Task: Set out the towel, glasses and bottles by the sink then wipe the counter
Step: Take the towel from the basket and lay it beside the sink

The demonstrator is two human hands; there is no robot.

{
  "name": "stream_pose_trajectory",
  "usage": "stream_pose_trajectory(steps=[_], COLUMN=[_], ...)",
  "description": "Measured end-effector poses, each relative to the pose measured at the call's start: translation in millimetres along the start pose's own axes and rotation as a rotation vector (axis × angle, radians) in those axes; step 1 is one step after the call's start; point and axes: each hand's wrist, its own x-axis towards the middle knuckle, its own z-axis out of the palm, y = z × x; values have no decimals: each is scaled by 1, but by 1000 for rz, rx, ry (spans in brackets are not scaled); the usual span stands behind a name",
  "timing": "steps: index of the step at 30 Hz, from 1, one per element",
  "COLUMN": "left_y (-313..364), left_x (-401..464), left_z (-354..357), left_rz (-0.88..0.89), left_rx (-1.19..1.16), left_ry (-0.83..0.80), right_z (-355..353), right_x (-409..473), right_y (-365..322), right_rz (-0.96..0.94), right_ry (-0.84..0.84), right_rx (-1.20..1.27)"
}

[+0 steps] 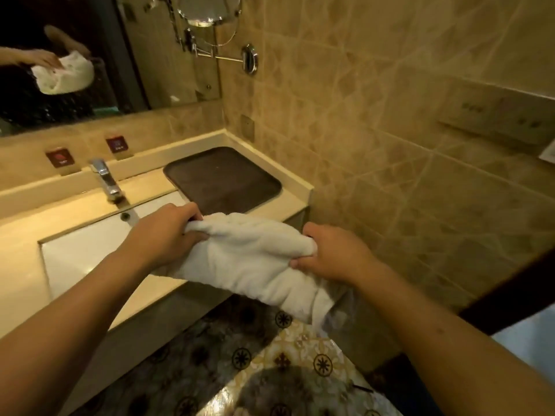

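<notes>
A white towel (249, 259) hangs bunched between both hands, above the front edge of the beige counter (295, 190). My left hand (163, 232) grips its left end with curled fingers. My right hand (336, 253) pinches the right end, and a loose tail of the towel droops below it toward the floor. Behind the towel a dark brown tray (222, 181) lies flat on the counter to the right of the white sink (90, 247). No glasses or bottles are in view.
A chrome faucet (106, 183) stands behind the sink. A wall mirror (75, 55) reflects the towel and hands, and a swing-arm round mirror (210, 10) is mounted on the tiled wall. Patterned floor tiles (285, 370) lie below.
</notes>
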Motion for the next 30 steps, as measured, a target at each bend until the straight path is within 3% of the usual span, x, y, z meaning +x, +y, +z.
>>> stream_pose_trajectory(steps=[8,15,21,25,30], left_y=[-66,-83,-97,-109,-133], left_x=[80,193,299,364,440], left_z=[7,19,44,66,101], left_rz=[-183,-254,-310,-288,-127], left_rx=[122,179,200,232,253], left_ry=[-42,-51,-40,-66,-41], right_z=[33,42,34,38,55], right_x=[128,255,350,396,446], right_y=[-2,44,82,100,118], right_rz=[-42,-91,-19,52,158], right_ry=[-2,-10,-60,-58,-32], right_rx=[83,240,364,399,451])
